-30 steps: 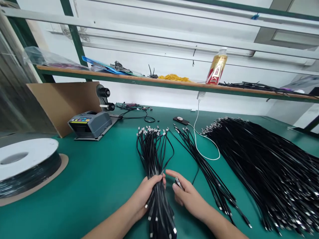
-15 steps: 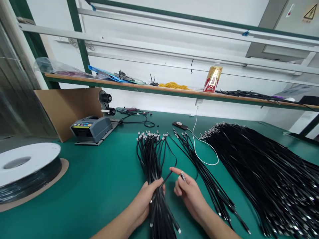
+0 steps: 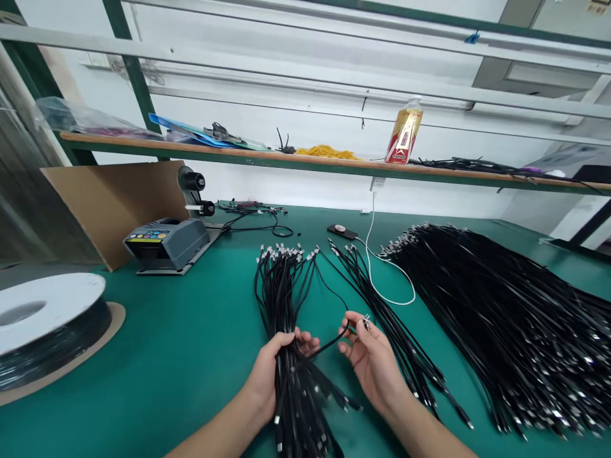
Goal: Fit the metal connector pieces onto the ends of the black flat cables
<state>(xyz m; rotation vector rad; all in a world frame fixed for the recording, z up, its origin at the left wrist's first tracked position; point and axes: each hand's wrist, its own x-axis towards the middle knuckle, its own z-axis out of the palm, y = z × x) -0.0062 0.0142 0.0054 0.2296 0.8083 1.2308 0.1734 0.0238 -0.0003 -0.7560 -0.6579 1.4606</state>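
Observation:
A bundle of black cables with small metal plugs at its far end lies across my left hand. The thumb rests along its left side, and the fingers pass underneath and show on the right. One black cable bows out from this bundle to the right. My right hand, with a ring on one finger, has that cable between thumb and fingertips. The near plug ends of the bundle fan out and look blurred. Just right of my right hand is a smaller group of black cables.
A large pile of black cables covers the right side. At left are a white spool, a grey tape dispenser and a cardboard sheet. A white cord loops near a dark power bank-like device. A shelf spans the back.
My right hand has gone from pointing a finger at the cable to grasping it, pulling it out rightward. My left fingers have loosened somewhat around the bundle. The camera view has shifted slightly.

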